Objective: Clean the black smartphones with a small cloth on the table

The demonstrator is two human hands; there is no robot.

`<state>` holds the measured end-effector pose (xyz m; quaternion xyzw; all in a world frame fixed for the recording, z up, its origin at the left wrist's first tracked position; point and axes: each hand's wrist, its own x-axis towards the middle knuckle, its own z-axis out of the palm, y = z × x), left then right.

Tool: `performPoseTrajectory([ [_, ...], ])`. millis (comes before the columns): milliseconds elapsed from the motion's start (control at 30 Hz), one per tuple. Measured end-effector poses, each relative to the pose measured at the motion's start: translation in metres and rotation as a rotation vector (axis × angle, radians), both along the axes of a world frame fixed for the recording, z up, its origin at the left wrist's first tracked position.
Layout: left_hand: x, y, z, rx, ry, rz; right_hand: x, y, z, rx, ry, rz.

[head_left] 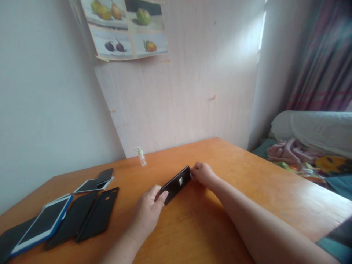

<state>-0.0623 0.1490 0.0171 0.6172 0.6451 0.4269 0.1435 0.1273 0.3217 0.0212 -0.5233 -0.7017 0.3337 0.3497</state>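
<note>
A flat black device (176,187) is held on a slant at the middle of the counter (211,234), well in from its left and right edges, with a small pale patch on the side that shows. The left hand (151,202) grips its near end, thumb across the face. The right hand (202,174) is at the far end, fingers curled in; whether they pinch the device, I cannot quite tell from here. Beyond, near the counter's far edge, stands a clear pump bottle (142,159). Towards the left edge lie an open black case (96,216), a blue-edged tablet (45,223), and a white tablet (85,186) with a small dark phone (105,176) partly over it.
</note>
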Motion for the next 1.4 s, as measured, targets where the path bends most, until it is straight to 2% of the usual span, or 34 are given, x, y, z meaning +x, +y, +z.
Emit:
performPoseTrajectory([
  [133, -0.003, -0.001, 0.001, -0.025, -0.03, 0.006, 0.004, 0.002, -0.001, 0.028, -0.091, 0.016],
  [367, -0.003, 0.001, 0.001, -0.044, -0.027, 0.007, -0.002, -0.007, 0.006, 0.041, -0.053, 0.08],
  [533, -0.005, 0.002, -0.002, -0.039, -0.051, 0.015, -0.001, -0.008, 0.004, 0.062, -0.124, 0.13],
  [800, -0.004, 0.001, -0.002, -0.022, -0.054, 0.019, -0.006, -0.011, 0.004, 0.163, -0.119, 0.121],
  [1133, -0.01, 0.005, -0.003, -0.046, 0.044, 0.171, -0.011, -0.03, 0.01, 0.292, -0.361, 0.328],
  [1400, -0.01, 0.006, -0.003, -0.106, 0.171, 0.255, -0.016, -0.045, 0.012, 0.347, -0.496, 0.36],
])
